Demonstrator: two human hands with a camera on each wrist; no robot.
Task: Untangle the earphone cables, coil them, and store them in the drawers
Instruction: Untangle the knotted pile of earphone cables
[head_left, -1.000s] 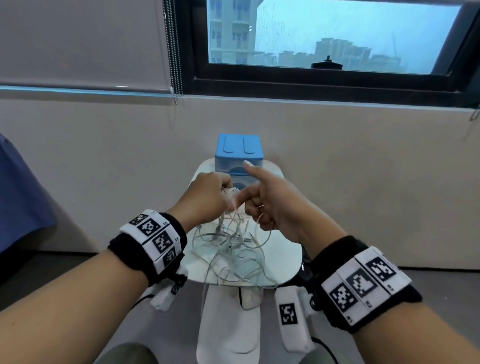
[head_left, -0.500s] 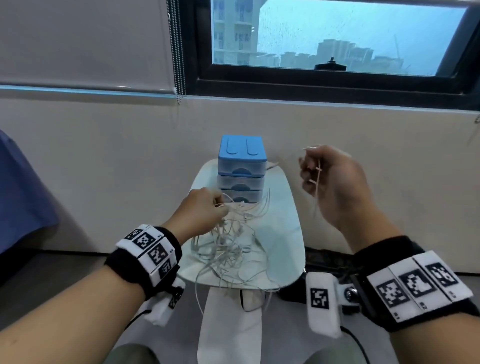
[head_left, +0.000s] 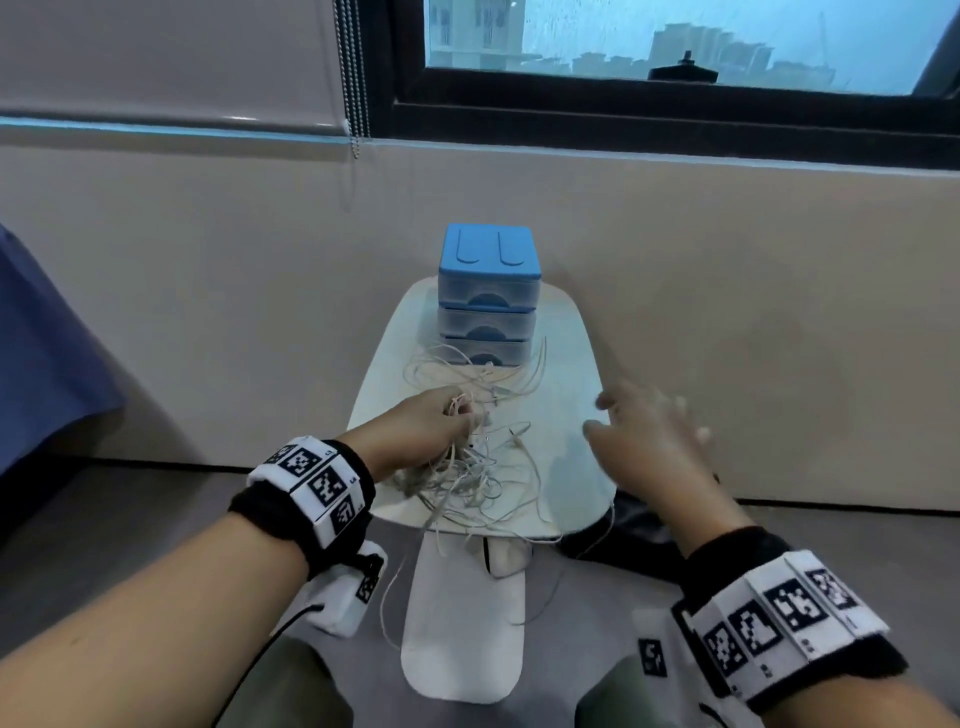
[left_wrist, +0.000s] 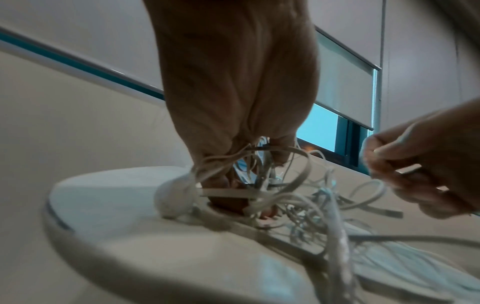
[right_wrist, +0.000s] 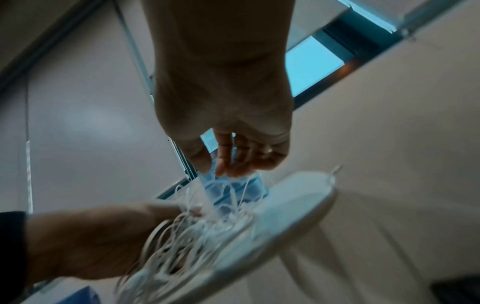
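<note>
Untangling is the step in hand, judging by the layout: a loose knot of white earphone cables (head_left: 467, 457) lies on a small white counter (head_left: 566, 374), some strands trailing over its near edge. Behind the knot, at the far end of the counter, stands a blue-topped stack of three clear drawers (head_left: 487, 296), all closed.

The left hand (head_left: 426, 431) rests on the left side of the tangle, its fingers (left_wrist: 223, 181) curled down into the strands and gripping a bunch of them; an earbud (left_wrist: 174, 195) sits just beside them on the counter.

The right hand (head_left: 644, 436) hovers over the right side of the counter, blurred. In the head view its fingers look spread and loose. The left wrist view shows them bent with a strand near the tips, and the right wrist view shows thin cable just below the fingertips (right_wrist: 221, 164). I cannot tell whether they pinch it or only touch it.

The next move likely calls for finding one free end and drawing it out while the left hand anchors the knot.
</note>
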